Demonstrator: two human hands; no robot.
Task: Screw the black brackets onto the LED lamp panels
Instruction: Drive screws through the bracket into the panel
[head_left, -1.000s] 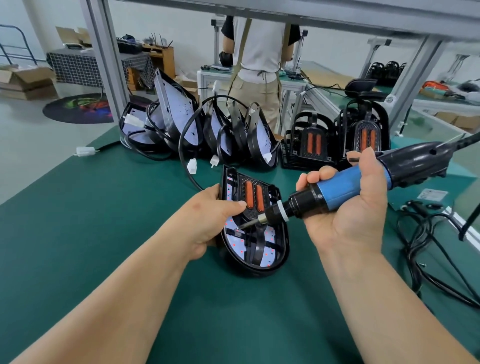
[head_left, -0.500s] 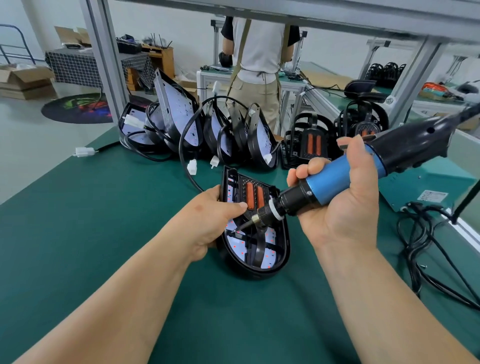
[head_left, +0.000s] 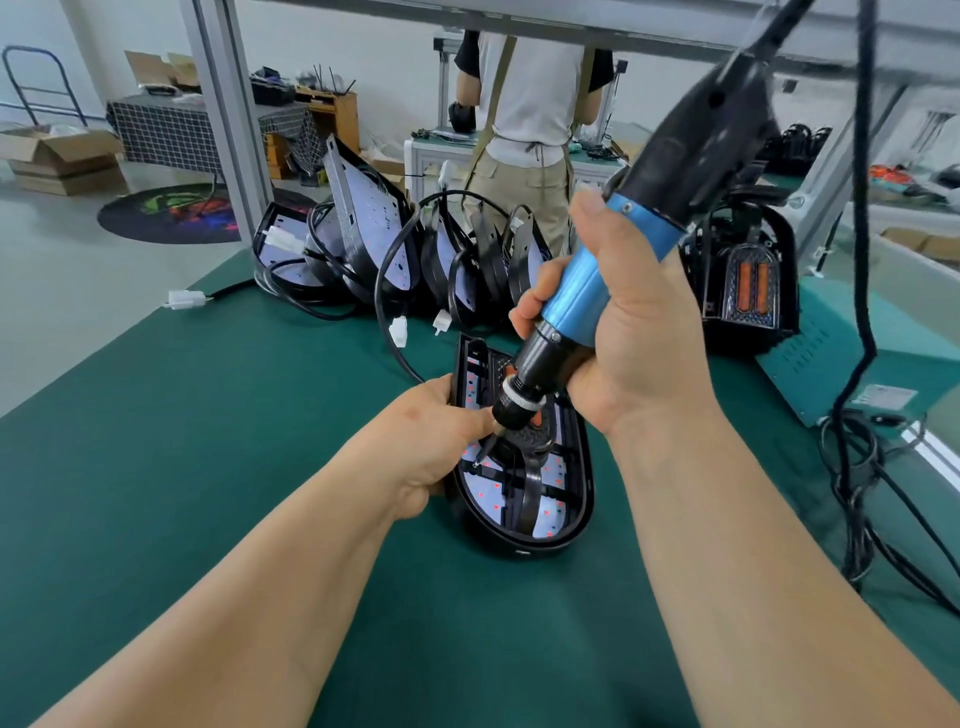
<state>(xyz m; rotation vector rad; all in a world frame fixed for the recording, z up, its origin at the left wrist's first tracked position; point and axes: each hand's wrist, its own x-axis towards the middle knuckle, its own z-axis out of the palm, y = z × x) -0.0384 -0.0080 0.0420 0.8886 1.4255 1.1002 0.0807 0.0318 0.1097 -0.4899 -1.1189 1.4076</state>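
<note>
The LED lamp panel (head_left: 569, 457) lies on the tabletop (head_left: 260, 415), its 9 o'clock edge gripped by the left hand (head_left: 431, 436). The right hand (head_left: 639, 343) clasps the electric screwdriver (head_left: 587, 291), slanting 1 to 7 o'clock, bit at the black bracket (head_left: 530, 493).

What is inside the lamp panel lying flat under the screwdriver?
White LED board with red dots, a black bracket across it, bits of an orange insert. The screwdriver hides most of that insert and any screw under its tip.
</note>
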